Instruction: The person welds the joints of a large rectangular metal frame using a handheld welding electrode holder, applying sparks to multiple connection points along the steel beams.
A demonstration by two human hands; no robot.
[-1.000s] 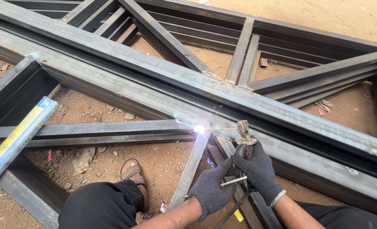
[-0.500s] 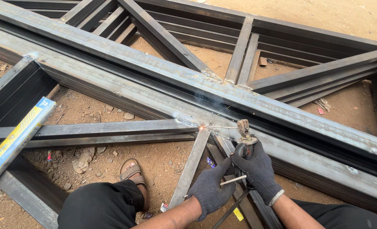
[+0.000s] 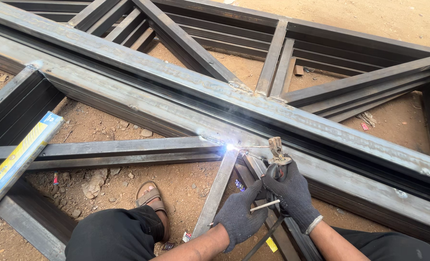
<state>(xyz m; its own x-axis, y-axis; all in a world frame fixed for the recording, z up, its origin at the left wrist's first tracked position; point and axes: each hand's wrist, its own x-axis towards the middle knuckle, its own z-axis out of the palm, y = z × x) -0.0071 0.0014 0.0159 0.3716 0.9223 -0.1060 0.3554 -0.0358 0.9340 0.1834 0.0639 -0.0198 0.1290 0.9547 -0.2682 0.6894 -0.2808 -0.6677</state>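
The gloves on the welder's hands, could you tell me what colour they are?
Dark grey knit on both the left hand and right hand, in the head view.

Long box [image 3: 17, 162] lies on steel frame [image 3: 176, 92], left of hands [image 3: 265, 208].

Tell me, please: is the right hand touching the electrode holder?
Touching. The head view shows the gloved right hand wrapped around the handle of the electrode holder, with no gap visible.

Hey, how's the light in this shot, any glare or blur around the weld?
Head view: even daylight with soft, short shadows under the steel beams; the welding arc blooms into a small white-blue glare, washing out the joint there; the gloved left hand, right hand and electrode holder look sharp, with no obvious motion blur.
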